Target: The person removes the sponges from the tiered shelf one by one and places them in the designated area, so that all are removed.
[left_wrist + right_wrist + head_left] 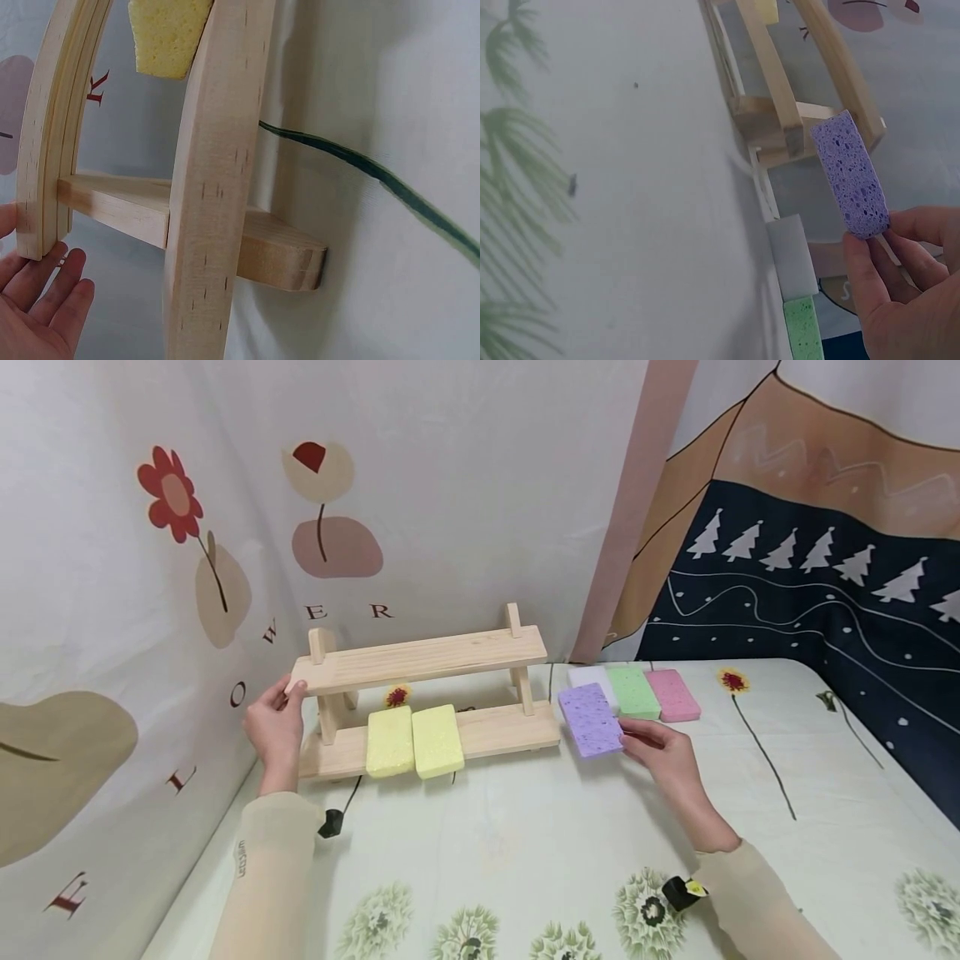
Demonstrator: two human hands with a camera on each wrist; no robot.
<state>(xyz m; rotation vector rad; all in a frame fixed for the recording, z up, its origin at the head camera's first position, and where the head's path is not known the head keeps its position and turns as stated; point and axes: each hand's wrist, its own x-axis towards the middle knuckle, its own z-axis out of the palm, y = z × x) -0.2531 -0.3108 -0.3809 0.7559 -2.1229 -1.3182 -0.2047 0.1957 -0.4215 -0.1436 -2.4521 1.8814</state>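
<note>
A two-tier wooden shelf (427, 657) stands on the table toward the back. My left hand (276, 727) grips the left end of its upper board, thumb on one side and fingers on the other in the left wrist view. Between the thumb and fingers of my right hand (667, 758) is a purple sponge (591, 720), pinched at its lower right edge and raised off the table, right of the shelf. Two yellow sponges (390, 742) lean side by side on the lower board. Behind the purple one lie a white sponge (793, 257), partly hidden, a green sponge (633, 693) and a pink sponge (672, 695).
A pale flower-printed cloth (495, 860) covers the table. Printed curtains (465, 510) hang close behind the shelf and along the left side; a dark tree-patterned curtain (810, 602) borders the right.
</note>
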